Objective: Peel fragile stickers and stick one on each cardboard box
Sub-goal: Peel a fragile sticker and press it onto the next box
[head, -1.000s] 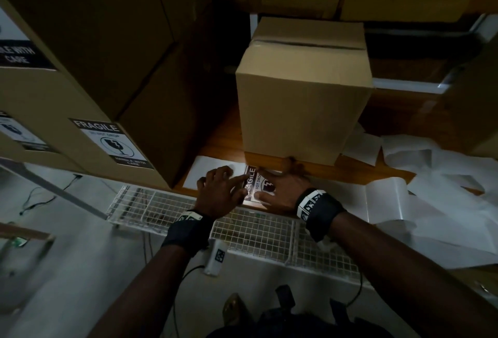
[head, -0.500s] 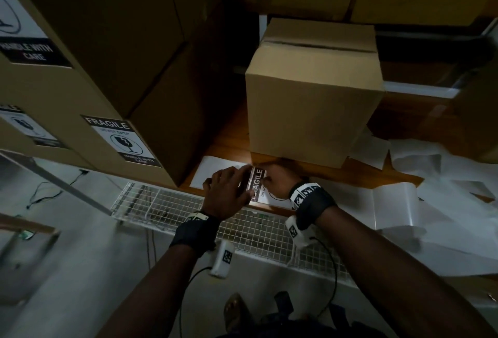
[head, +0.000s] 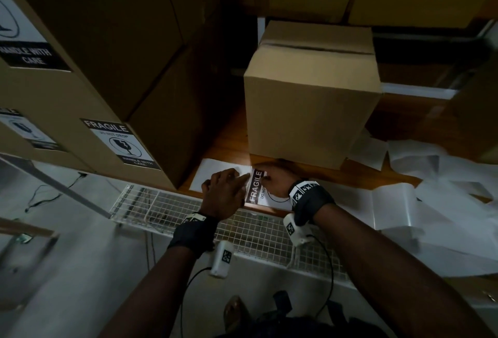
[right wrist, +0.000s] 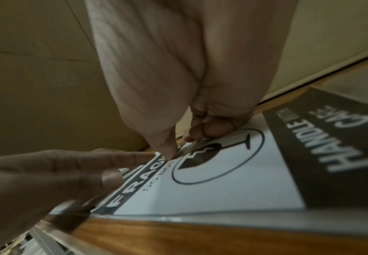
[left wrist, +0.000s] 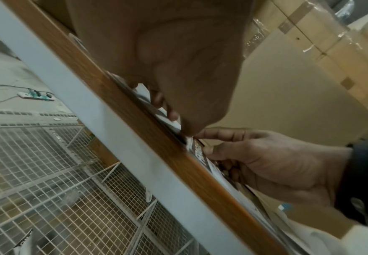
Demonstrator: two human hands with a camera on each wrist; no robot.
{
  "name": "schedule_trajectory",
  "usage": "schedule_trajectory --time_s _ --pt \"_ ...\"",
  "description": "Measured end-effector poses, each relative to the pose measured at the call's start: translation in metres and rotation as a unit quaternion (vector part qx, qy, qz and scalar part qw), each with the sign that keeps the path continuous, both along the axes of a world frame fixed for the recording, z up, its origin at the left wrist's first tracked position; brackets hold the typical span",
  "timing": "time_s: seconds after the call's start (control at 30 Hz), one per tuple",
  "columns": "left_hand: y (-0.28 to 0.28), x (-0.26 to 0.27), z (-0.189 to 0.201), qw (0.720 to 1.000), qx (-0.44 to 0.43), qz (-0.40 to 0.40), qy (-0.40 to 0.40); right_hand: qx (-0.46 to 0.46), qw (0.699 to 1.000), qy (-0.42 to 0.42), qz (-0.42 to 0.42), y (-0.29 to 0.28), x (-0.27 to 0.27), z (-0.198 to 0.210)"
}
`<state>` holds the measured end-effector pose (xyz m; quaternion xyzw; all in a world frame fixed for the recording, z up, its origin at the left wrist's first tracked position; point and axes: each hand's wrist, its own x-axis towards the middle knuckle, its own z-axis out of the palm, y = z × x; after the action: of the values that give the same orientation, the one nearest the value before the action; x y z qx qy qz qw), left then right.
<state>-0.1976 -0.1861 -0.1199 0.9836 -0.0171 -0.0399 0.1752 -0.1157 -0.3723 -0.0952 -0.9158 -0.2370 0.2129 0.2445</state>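
**Both hands at the sticker's FRAGILE corner**

Our right hand (head: 277,182) has thumb and fingertips curled onto the far end of the sticker (right wrist: 211,189), by the FRAGILE band, where the right wrist view shows a thin edge lifting; we judge it a pinch on that edge, though the blur leaves some doubt. Our left hand (head: 225,193) comes in from 9 o'clock with fingers (right wrist: 132,157) nearly straight, the index tip touching the same corner, pressing rather than gripping.

The sticker lies flat at the near edge of the wooden shelf (head: 229,143), its long axis running from 9 to 3 o'clock: FRAGILE at the left end, HANDLE WITH CARE at the right under our right wrist. So the peel should travel from 9 toward 3, and the right hand is placed to draw it.

The bare box (head: 310,114) stands just beyond, at 12 o'clock. The labelled boxes (head: 80,95) sit at 10 o'clock, loose backing sheets (head: 431,197) at 3.
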Motion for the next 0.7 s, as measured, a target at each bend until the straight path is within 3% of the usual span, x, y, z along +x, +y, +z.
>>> schedule_trajectory --time_s 0.2,0.57,0.7 --pt "0.009 0.006 -0.014 1.0 -0.021 -0.007 -0.022 0.06 0.998 -0.001 -0.013 -0.002 -0.001 -0.004" --pt "0.015 0.013 -0.026 0.994 -0.098 -0.015 -0.039 0.067 0.993 -0.082 -0.046 -0.01 -0.006 0.004" --pt "0.012 0.011 -0.021 0.995 -0.09 -0.018 -0.045 0.116 0.988 -0.06 -0.086 -0.02 -0.01 0.01"
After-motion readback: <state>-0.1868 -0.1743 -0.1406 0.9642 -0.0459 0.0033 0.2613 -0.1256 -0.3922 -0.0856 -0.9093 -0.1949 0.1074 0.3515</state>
